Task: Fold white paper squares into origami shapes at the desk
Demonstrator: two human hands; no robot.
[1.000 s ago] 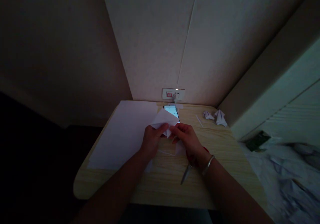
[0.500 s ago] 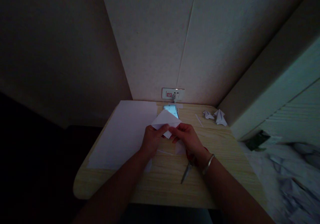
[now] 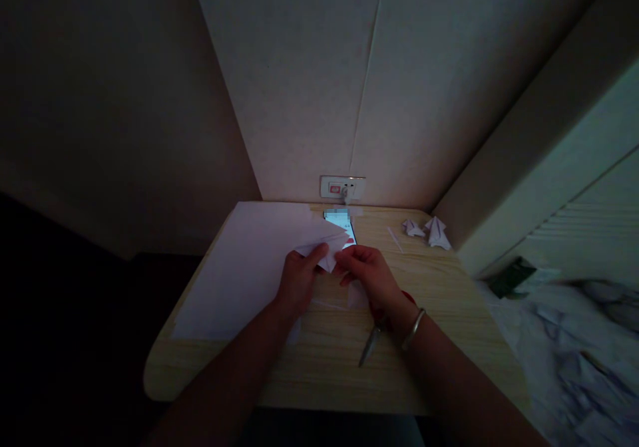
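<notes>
A folded white paper (image 3: 324, 242) is held above the middle of a light wooden table (image 3: 449, 300). My left hand (image 3: 298, 281) pinches its left edge with thumb and fingers closed on it. Close beside it, my right hand (image 3: 367, 274) grips the paper's right side; a metal bangle (image 3: 413, 328) sits on that wrist. Behind the paper a lit phone (image 3: 340, 223) lies on the table, partly hidden by the fold.
A large white sheet (image 3: 244, 267) covers the table's left half. Scissors with red handles (image 3: 374, 337) lie under my right wrist. Two small folded paper figures (image 3: 429, 231) sit at the back right. A wall socket (image 3: 342, 186) is behind the phone. Rumpled bedding (image 3: 574, 340) lies to the right.
The folded paper has tilted flatter and shifted slightly left, uncovering more of the phone screen. Both hands keep their grip and have barely moved.
</notes>
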